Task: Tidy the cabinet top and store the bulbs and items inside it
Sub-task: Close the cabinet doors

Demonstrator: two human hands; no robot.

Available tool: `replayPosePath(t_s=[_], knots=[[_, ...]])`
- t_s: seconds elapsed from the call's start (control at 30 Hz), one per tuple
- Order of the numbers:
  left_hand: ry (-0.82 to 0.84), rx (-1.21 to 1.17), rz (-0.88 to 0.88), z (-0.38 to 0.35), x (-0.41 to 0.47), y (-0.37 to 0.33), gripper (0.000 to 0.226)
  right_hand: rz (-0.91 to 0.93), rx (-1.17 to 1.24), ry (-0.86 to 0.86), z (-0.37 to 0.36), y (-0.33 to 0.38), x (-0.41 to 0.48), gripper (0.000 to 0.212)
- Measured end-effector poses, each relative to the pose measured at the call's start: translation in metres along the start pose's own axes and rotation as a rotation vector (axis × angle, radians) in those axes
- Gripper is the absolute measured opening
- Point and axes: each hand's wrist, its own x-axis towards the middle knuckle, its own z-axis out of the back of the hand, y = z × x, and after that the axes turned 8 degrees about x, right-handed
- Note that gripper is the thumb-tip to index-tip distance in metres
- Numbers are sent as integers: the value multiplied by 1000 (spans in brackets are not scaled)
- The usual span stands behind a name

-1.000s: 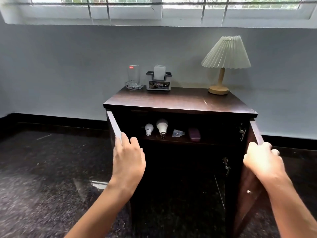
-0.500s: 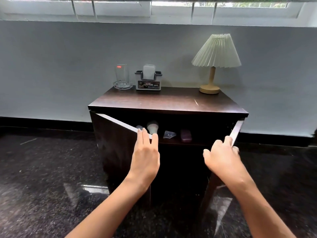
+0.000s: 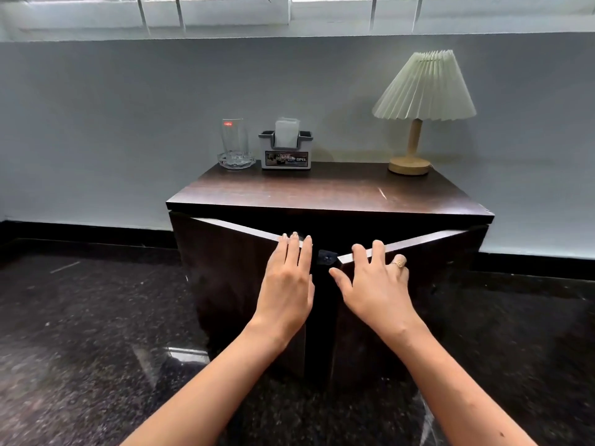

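Both cabinet doors have swung in from wide open to nearly shut within the last second — the left door (image 3: 231,272) and right door (image 3: 428,272) now meet at a narrow dark gap in the middle, angled out only slightly from the cabinet (image 3: 328,217) front. The left hand (image 3: 286,284) lies flat on the left door, fingers (image 3: 294,244) straight and together, tips over its pale top edge. The right hand (image 3: 373,288) is spread on the right door, fingertips curled over that edge, thumb out toward the gap; a ring (image 3: 399,262) shows on one finger. Neither hand pinches anything — both press.

As a judgement, this is the closing step, and the task looks close to done.

The bulbs and the small items, which showed on the inner shelf a second ago, are now hidden behind the doors, so their position cannot be checked. A small dark fitting (image 3: 326,259) shows in the gap; whether it is a latch or hinge part is unclear. The tabletop (image 3: 322,191) carries a glass (image 3: 234,140) on a glass dish, a tissue holder (image 3: 286,152) and a lamp (image 3: 421,114) along its back edge.
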Motion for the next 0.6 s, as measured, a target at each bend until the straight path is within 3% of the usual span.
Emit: replayPosePath(t_s=[0.17, 0.3, 0.5, 0.6], knots=[[-6, -120, -10, -19, 14, 5, 65, 71, -57, -43, -24, -7, 23, 55], [-10, -133, 40, -34, 26, 2, 63, 146, -154, -208, -37, -10, 36, 56], [-40, 0, 61, -51, 40, 0, 58, 250, -260, -303, -56, -18, 58, 57], [-145, 110, 49, -60, 53, 4, 55, 280, -270, -337, -59, -22, 67, 59]])
